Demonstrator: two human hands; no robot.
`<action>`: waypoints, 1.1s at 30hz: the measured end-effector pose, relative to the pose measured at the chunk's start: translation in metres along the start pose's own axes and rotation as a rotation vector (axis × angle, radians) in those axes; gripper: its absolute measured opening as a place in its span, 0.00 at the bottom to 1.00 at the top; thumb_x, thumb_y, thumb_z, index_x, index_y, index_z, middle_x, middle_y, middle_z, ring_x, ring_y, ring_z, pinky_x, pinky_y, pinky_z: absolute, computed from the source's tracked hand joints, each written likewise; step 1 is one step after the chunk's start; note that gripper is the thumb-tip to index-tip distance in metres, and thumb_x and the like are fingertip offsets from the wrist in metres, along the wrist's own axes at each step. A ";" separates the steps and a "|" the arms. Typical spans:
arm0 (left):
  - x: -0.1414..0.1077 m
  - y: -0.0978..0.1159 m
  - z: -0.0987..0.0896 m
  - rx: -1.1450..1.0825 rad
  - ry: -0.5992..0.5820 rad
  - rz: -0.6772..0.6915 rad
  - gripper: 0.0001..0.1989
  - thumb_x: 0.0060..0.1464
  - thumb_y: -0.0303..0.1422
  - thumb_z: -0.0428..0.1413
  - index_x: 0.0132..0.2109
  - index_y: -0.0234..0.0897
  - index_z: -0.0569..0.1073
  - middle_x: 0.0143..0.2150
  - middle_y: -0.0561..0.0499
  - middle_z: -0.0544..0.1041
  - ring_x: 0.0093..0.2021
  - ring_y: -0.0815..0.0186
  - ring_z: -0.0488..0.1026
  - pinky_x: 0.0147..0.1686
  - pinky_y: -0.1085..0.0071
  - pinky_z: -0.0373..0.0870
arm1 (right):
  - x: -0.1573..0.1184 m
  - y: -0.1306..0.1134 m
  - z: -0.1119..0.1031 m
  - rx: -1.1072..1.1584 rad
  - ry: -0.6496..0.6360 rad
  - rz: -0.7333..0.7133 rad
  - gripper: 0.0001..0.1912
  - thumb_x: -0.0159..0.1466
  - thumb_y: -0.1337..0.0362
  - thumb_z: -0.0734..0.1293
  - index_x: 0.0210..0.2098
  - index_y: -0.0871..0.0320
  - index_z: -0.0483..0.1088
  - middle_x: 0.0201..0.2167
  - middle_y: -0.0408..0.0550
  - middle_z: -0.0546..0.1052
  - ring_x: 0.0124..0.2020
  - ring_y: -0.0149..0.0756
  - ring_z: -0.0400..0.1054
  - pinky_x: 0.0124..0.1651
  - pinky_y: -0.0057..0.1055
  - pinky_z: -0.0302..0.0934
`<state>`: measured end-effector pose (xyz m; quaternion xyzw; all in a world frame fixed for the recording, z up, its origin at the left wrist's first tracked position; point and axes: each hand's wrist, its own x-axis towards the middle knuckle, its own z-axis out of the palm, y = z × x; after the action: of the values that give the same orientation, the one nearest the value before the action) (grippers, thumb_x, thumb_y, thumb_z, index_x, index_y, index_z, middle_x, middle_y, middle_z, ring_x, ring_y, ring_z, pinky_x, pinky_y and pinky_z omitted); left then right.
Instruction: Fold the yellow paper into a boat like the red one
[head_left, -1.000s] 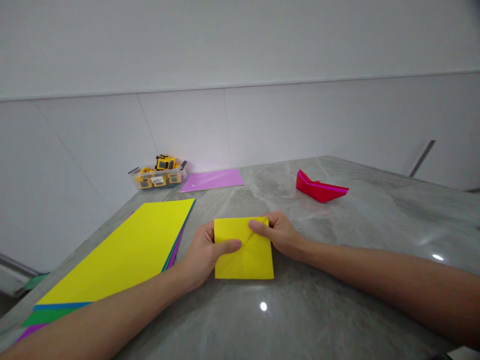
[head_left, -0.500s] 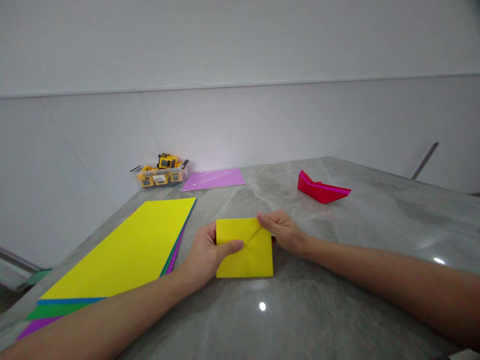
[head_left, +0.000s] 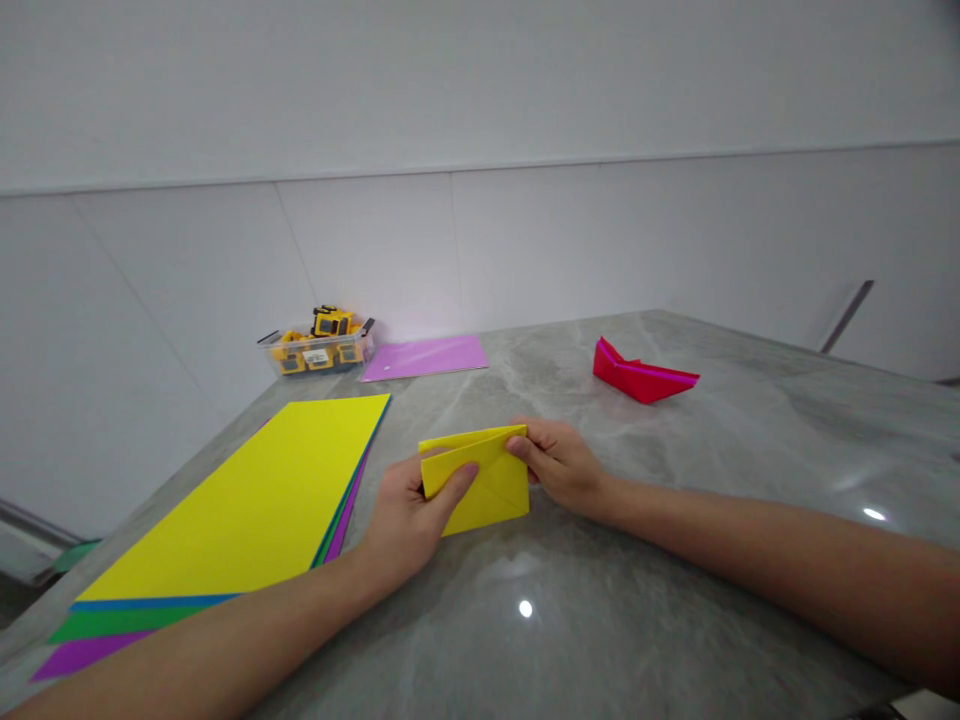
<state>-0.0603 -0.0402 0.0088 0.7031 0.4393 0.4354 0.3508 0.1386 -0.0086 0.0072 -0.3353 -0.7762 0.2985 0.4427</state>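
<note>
Between my hands a folded yellow paper (head_left: pixel 491 487) is held just over the grey table, its layers parted along the top edge. My left hand (head_left: pixel 411 510) grips its left side, thumb across the front and fingers out of sight behind or inside the layers. On the upper right corner, my right hand (head_left: pixel 559 462) pinches the paper with the thumb in front. Diagonal creases run over the front face. Beyond my right hand, a red paper boat (head_left: pixel 643 381) with a pink edge rests on the table.
A fanned stack of coloured sheets (head_left: pixel 247 500), yellow on top, lies at the left beside my forearm. Toward the wall are a purple sheet (head_left: pixel 427 358) and a clear plastic box (head_left: pixel 319 355) of yellow toy vehicles. The grey marble-patterned table (head_left: pixel 600 620) reflects light.
The yellow paper has tilted and shifted slightly left, and its top edge has parted into two layers. Both hands keep hold of it; my right hand has moved a little left.
</note>
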 end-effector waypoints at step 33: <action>-0.003 0.019 0.002 0.088 0.056 0.021 0.10 0.52 0.38 0.57 0.34 0.36 0.79 0.30 0.50 0.80 0.29 0.63 0.74 0.28 0.73 0.68 | -0.005 -0.018 0.001 -0.067 0.056 -0.061 0.24 0.67 0.52 0.52 0.19 0.58 0.54 0.17 0.40 0.57 0.19 0.26 0.51 0.21 0.26 0.44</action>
<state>-0.0534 -0.0503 0.0237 0.7100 0.4602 0.4389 0.3024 0.1345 -0.0235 0.0184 -0.3343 -0.7829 0.2492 0.4618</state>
